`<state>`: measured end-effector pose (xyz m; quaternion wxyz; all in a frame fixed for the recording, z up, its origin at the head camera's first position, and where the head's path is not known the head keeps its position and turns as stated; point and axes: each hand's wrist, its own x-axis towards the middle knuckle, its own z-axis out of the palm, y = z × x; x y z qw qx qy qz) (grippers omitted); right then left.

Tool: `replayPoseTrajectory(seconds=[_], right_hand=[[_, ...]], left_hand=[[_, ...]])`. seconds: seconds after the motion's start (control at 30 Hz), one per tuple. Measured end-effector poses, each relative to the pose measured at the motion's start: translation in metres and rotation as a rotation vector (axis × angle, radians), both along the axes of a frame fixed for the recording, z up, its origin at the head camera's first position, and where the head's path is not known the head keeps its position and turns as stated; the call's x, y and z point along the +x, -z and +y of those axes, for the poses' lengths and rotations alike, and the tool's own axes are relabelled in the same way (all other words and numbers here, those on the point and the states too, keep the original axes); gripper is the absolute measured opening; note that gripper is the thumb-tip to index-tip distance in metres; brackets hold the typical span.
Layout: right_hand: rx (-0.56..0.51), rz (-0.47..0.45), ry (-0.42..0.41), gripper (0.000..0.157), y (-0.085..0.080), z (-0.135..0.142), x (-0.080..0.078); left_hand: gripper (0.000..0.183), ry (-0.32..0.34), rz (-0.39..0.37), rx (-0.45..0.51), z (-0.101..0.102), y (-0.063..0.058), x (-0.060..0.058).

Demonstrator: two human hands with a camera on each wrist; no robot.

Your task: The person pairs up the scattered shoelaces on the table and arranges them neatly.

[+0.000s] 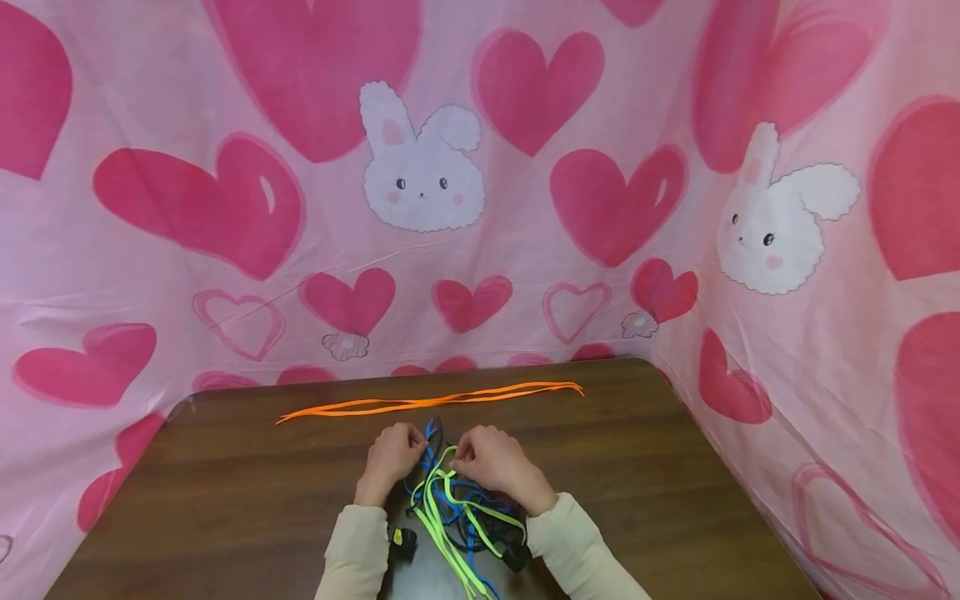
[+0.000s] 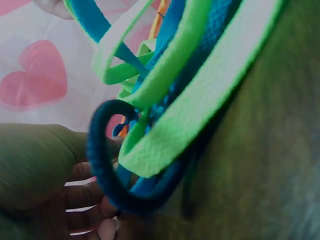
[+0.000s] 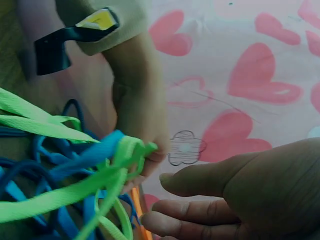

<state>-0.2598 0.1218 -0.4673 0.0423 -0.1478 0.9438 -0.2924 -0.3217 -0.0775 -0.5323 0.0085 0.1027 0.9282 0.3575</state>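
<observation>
A tangle of flat lime-green laces (image 1: 431,510), blue laces (image 1: 471,537) and a round dark cord (image 2: 92,150) lies near the table's front edge. My left hand (image 1: 392,461) pinches the blue strands at the tangle's far left side; the left wrist view shows its thumb and fingers meeting behind the dark cord's loop. On the other side is my right hand (image 1: 497,461), beside the upper green loops. Its thumb and fingertips are apart in the right wrist view, with no lace between them.
Beyond both hands, orange laces (image 1: 420,403) stretch across the back of the brown wooden table (image 1: 645,467). A pink heart-patterned cloth (image 1: 525,208) hangs behind and along the right side. Black wrist mounts (image 1: 405,543) sit at the cream sleeves (image 1: 358,542).
</observation>
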Motion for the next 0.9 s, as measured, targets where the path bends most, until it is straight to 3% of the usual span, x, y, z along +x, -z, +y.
replayPoseTrajectory(seconds=[0.23, 0.53, 0.67, 0.9], right_hand=[[-0.014, -0.004, -0.038, 0.008, 0.016, -0.008, -0.004], [-0.059, 0.020, -0.036, 0.029, 0.020, -0.013, -0.011], [-0.109, 0.016, -0.054, 0.031, 0.020, -0.014, -0.012], [-0.268, 0.013, -0.124, 0.024, 0.018, -0.018, -0.012]], left_hand=[[0.008, 0.030, -0.021, 0.034, -0.001, -0.014, 0.005], [0.006, 0.069, 0.039, 0.105, 0.001, -0.053, 0.018], [0.006, 0.076, 0.087, 0.137, 0.002, -0.070, 0.026], [0.005, 0.129, 0.137, 0.310, 0.004, -0.100, 0.044]])
